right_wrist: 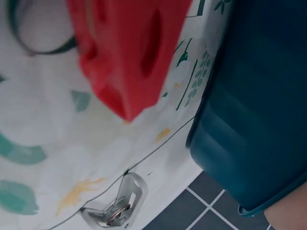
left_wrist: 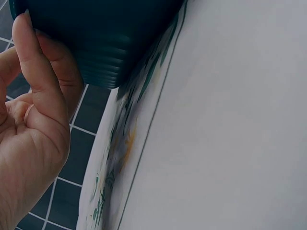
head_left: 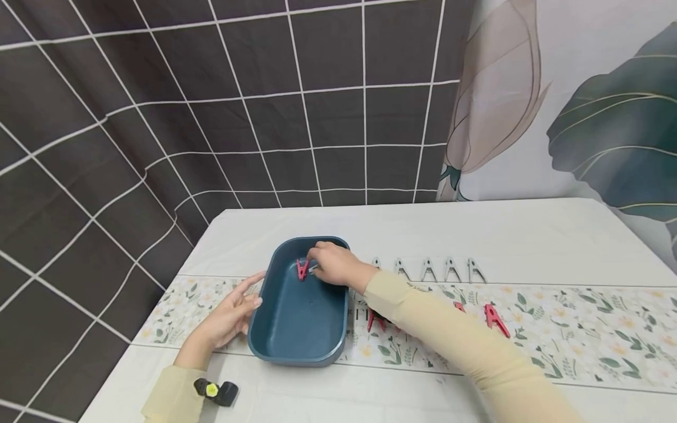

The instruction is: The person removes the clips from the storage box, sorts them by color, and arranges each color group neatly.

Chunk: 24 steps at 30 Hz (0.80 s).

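Observation:
A dark blue plastic tub (head_left: 298, 329) stands on the table's left half. My left hand (head_left: 228, 317) touches the outside of its left wall with fingers extended; in the left wrist view, fingertips rest against the tub (left_wrist: 100, 43). My right hand (head_left: 333, 265) reaches inside over the right rim and pinches a grey clothespin (head_left: 313, 269), mostly hidden by the fingers. Beside it, a red clothespin (head_left: 302, 269) lies in the tub near the far end. In the right wrist view the fingers are hidden behind the tub's wall (right_wrist: 254, 105).
Several grey clothespins (head_left: 451, 269) stand in a row right of the tub. Red clothespins (head_left: 496, 321) lie on the floral strip (head_left: 582, 329), some partly under the right forearm. A large red clothespin (right_wrist: 134, 52) fills the upper right wrist view. A dark tiled-pattern curtain (head_left: 338, 117) hangs behind.

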Available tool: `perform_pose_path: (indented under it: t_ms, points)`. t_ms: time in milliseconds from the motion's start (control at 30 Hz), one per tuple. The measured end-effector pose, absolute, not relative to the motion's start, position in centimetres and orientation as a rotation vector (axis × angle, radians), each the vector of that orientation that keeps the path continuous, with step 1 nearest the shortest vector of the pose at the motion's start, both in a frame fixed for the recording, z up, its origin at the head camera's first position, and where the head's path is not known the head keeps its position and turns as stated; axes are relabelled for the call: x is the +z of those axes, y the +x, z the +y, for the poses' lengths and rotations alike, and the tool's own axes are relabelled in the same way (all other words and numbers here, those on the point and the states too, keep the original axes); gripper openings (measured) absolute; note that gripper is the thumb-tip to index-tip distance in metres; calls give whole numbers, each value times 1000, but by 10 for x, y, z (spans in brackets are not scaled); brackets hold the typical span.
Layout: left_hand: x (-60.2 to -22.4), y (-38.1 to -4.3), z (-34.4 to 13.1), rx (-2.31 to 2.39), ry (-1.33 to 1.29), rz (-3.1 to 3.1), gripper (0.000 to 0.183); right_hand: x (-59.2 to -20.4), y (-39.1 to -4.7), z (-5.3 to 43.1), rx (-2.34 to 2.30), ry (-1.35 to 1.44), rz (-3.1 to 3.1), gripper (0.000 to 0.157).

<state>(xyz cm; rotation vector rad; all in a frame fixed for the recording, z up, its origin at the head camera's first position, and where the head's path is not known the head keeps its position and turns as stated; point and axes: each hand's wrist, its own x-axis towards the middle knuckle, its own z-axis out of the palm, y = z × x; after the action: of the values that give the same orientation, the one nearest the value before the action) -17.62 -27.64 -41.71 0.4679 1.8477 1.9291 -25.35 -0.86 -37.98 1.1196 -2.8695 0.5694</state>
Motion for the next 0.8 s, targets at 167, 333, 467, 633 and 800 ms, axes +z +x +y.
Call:
perform_pose_path:
  t_ms: [167,333,467,633,800]
  points:
    - [-417,-178,-275,1930,458,1853,62,-382,-256,-13,390,1080,-2907,27]
    - [-417,-177,-277,1925,442,1861,62,-382,-254,-17,176,1044,-2977,27]
    - [-416,-176,-277,1932,445,1851,61,-382,-252,-20,52,1024,-2994,29]
    - [-415,-176,-276,1936,450,1853,63,-383,-252,-21,-31,1021,-2961,25]
    - [-416,-176,-275,1930,454,1860,62,-385,-252,-20,-26,995,-2966,21]
